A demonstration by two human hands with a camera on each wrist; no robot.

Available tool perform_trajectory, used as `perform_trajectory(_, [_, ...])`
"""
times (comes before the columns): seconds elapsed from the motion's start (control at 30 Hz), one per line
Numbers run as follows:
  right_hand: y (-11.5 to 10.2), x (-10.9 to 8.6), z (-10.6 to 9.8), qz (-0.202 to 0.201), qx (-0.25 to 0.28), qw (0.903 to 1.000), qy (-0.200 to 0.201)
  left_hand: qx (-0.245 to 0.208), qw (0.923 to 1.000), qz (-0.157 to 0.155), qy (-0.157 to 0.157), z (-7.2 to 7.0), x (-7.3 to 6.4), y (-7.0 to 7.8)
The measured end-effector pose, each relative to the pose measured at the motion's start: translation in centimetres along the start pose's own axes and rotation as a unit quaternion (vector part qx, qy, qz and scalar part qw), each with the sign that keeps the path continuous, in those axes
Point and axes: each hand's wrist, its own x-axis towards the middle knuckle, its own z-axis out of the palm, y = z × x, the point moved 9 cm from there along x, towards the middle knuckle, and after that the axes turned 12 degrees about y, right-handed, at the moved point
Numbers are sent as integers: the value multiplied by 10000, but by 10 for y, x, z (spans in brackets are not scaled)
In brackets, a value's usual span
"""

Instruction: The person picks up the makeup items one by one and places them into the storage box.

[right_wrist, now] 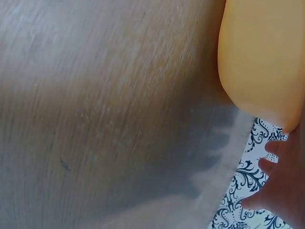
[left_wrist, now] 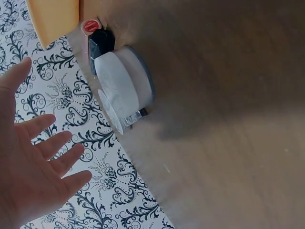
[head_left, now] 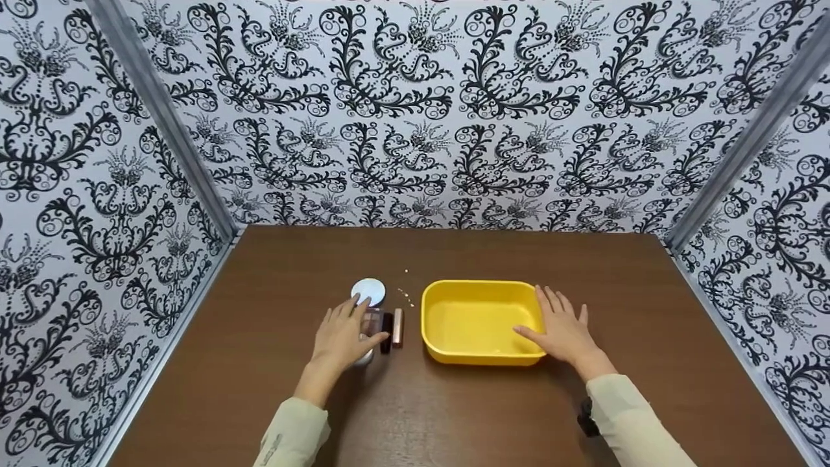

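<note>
My left hand (head_left: 342,338) hovers over a small group of cosmetics, fingers spread and holding nothing. Beneath and around it are a white disc (head_left: 368,293), a dark-capped item (head_left: 387,334) and a slim pinkish tube (head_left: 398,328). The left wrist view shows a white round tub (left_wrist: 116,78), a black cap (left_wrist: 101,42), the tube's red-marked end (left_wrist: 90,26) and a small clear bottle (left_wrist: 135,117). At the right end of a yellow basin (head_left: 483,358), my right hand (head_left: 565,334) is spread, its thumb overlapping the rim in the head view.
Small white bits (head_left: 406,297) lie on the brown table (head_left: 415,402) between the cosmetics and the basin. Patterned walls (head_left: 415,130) with grey corner posts enclose the table at the back and both sides. A black band (head_left: 587,417) shows at the right wrist.
</note>
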Motion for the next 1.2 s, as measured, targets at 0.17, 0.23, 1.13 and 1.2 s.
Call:
perform_trajectory(0.17, [-2, 0, 0, -5, 7, 10000, -12, -31, 9999, -82, -92, 3, -9, -5])
perform_trajectory(0.23, [-2, 0, 0, -12, 3, 10000, 9, -71, 9999, -94, -105, 4, -11, -5])
perform_trajectory(1.13, [1, 0, 4, 113, -30, 9999, -4, -283, 9993, -171, -157, 18, -35, -11])
perform_trajectory(1.2, [1, 1, 4, 115, -25, 9999, -3, -327, 9990, -247, -197, 19, -36, -12])
